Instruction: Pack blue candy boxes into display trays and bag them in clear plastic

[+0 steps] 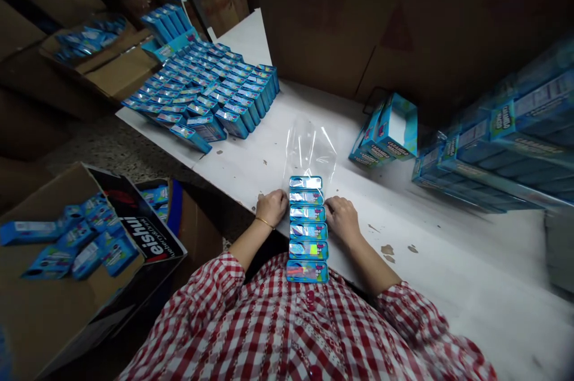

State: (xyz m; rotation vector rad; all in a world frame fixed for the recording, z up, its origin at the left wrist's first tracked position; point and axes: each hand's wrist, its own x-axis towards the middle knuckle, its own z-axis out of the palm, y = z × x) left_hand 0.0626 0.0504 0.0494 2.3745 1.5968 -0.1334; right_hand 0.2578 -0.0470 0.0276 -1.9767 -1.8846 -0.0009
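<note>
A column of several small blue boxes (308, 230) stretches from the person's front onto the white table. A clear plastic bag (311, 151) lies flat beyond it, its near part around the column's far end. On the column's left side, my left hand (271, 207), with a thin bracelet at the wrist, is closed on the bag's edge. Across from it, my right hand (343, 218) has its fingers curled and closed at the bag's right edge. The nearest boxes rest against the checked shirt.
Many blue boxes (210, 91) stand packed at the table's far left. Open display cartons (397, 127) sit at the back right, beside wrapped stacks (506, 136). Lower left, a cardboard box (40, 315) holds loose blue packs. The white table (448, 255) has worn patches.
</note>
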